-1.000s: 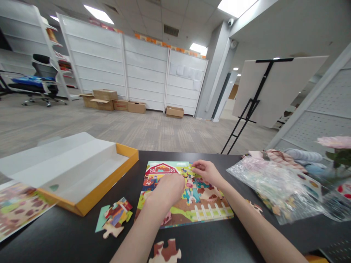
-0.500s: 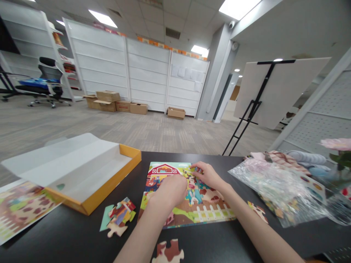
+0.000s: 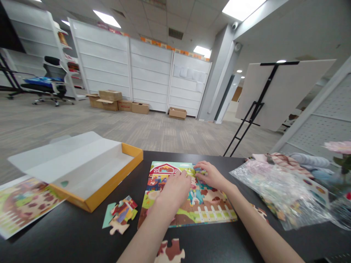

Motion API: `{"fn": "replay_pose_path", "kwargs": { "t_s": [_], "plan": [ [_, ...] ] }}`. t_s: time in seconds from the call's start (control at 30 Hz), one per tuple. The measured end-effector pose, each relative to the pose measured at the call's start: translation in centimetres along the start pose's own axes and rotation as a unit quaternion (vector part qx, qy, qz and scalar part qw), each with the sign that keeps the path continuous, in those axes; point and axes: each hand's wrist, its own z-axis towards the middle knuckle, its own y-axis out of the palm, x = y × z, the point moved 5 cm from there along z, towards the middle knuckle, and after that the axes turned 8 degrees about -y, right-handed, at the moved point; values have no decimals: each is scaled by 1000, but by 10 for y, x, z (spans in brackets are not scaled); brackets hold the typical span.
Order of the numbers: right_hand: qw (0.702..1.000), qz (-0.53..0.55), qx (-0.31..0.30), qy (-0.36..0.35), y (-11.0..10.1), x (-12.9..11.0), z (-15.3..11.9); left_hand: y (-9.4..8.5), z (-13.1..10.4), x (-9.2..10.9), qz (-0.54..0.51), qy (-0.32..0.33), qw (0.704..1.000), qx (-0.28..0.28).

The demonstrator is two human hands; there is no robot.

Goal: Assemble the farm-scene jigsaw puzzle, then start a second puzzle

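Observation:
A farm-picture jigsaw puzzle (image 3: 214, 214) lies on the black table in front of me, with a red barn, a rabbit and a white fence on it. My left hand (image 3: 177, 188) rests over its upper middle, fingers bent a little and apart, tips touching the pieces. Much of the left part is covered by that hand and forearm. At the upper right corner, the fingers of my right hand (image 3: 211, 176) close around a small puzzle piece (image 3: 201, 171); its edges are partly hidden. Loose puzzle pieces (image 3: 120, 215) sit left of the puzzle, and a brown-and-cream piece (image 3: 171, 252) lies nearer to me.
An open yellow-edged box (image 3: 109, 182) stands at the left, beside a printed picture sheet (image 3: 24, 208). On the right are a clear plastic bag (image 3: 285, 193), another loose piece (image 3: 260, 212), rolled cloths (image 3: 307, 160) and a pink flower (image 3: 338, 147). Beyond the table is an easel board (image 3: 285, 95).
My left hand has shifted slightly up and right, its fingers now less curled. My right hand stays at the puzzle's upper right corner. The view has tilted slightly.

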Motion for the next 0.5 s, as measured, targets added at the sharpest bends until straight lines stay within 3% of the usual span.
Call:
{"fn": "replay_pose_path", "kwargs": {
  "t_s": [0.23,0.5],
  "plan": [
    [998,29,-58,12,-14,10,-15,11,0,6,-9,-33,999,14],
    [997,4,-43,58,-9,11,-14,12,1,6,-3,-26,1000,5]
  ]
}}
